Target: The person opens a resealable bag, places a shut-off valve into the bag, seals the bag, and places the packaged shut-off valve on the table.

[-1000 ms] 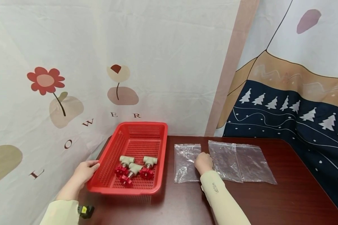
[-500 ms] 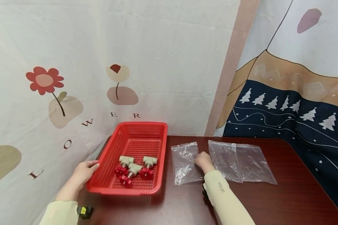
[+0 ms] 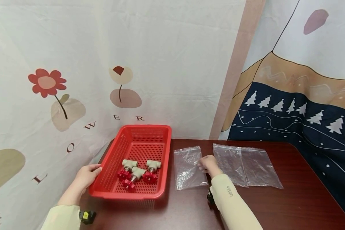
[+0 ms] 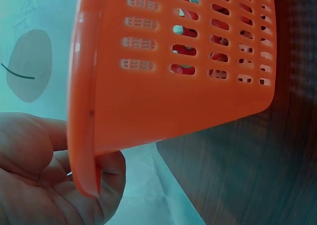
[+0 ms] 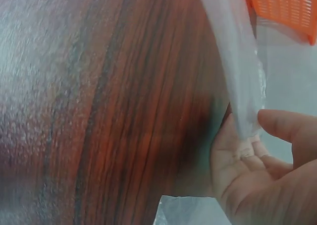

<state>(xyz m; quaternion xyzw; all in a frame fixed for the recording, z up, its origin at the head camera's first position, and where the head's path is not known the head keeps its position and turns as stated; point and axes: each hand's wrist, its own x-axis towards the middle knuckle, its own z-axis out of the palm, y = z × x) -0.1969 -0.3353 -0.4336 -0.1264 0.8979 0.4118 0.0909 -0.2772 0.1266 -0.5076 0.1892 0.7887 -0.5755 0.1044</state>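
In the head view a red plastic basket [image 3: 168, 156] stands on the left of the table. Three stop valves with pale grey tee bodies [image 3: 153, 164] and red handwheels lie in its near half. My left hand [image 3: 87, 175] grips the basket's left rim, fingers curled under it in the left wrist view. To the basket's right lies a clear zip bag [image 3: 187, 171], seal edge at the far side. My right hand [image 3: 209, 164] pinches this bag's right edge; in the right wrist view the raised film [image 5: 235, 71] runs between thumb and fingers.
Two more clear zip bags [image 3: 229, 163] lie overlapping to the right of my right hand. A printed cloth [image 3: 184, 64] hangs behind the dark red-brown table [image 3: 276, 207]. A black device with a yellow mark [image 3: 88, 217] sits by my left wrist.
The pinched zip bag has shifted slightly left and toward me, turning a little and lying flatter. My right forearm has swung slightly right. My left hand and the basket stay as they were.
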